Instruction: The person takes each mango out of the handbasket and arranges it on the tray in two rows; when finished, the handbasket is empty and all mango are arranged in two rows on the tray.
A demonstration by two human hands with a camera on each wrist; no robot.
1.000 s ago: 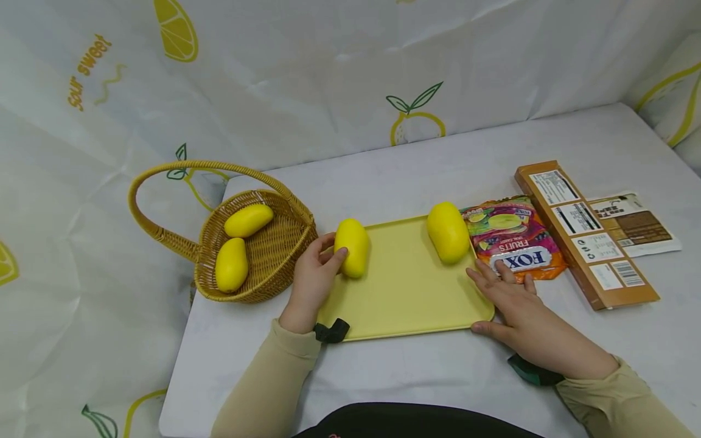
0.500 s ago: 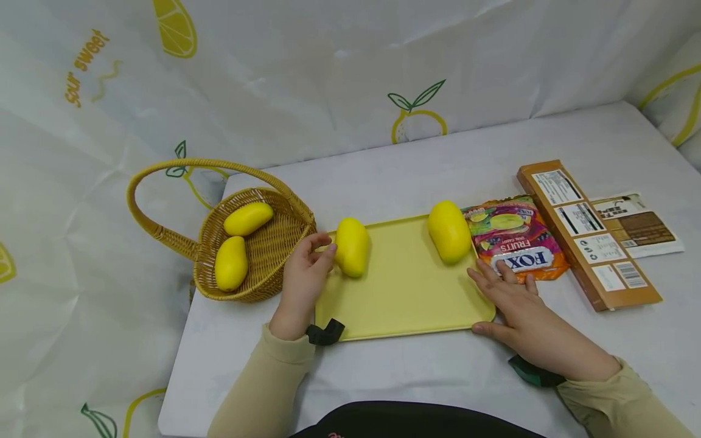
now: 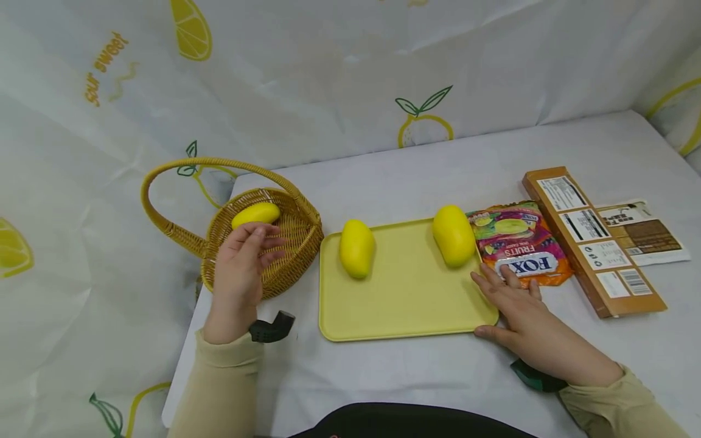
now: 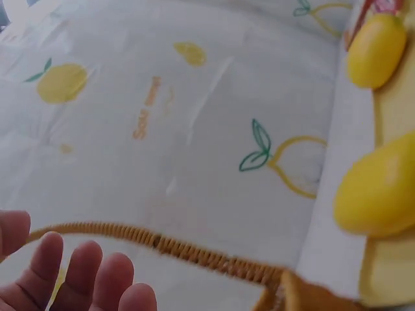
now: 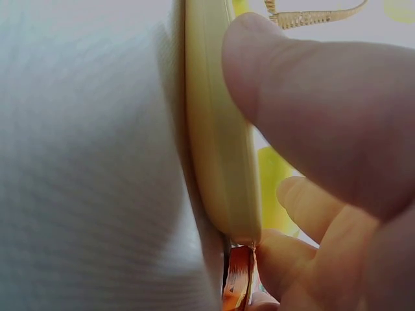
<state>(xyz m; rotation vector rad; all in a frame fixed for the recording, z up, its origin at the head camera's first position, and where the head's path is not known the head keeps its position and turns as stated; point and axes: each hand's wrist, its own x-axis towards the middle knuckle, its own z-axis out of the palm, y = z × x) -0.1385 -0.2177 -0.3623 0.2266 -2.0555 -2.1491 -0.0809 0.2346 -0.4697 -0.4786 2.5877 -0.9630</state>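
My left hand (image 3: 239,277) is held over the near side of the wicker basket (image 3: 292,255), with nothing in its loosely bent fingers. One yellow mango (image 3: 255,214) shows in the basket; the hand covers the spot of the other. In the left wrist view the fingertips (image 4: 81,272) overlap the basket's handle (image 4: 194,253). Two more mangoes lie on the yellow tray (image 3: 394,304): one at the left (image 3: 357,249), one at the right (image 3: 454,236). My right hand (image 3: 523,322) rests at the tray's right edge with fingers spread, thumb at the near corner.
A colourful candy bag (image 3: 517,240) lies right of the tray, close to my right fingertips. Beyond it are a long brown box (image 3: 594,243) and a flat brown-and-white packet (image 3: 643,234). A lemon-print cloth (image 3: 328,91) hangs behind the white table (image 3: 372,383).
My left hand has let go of the left mango on the tray and moved left over the basket. That mango stays on the tray. The right hand has not moved.
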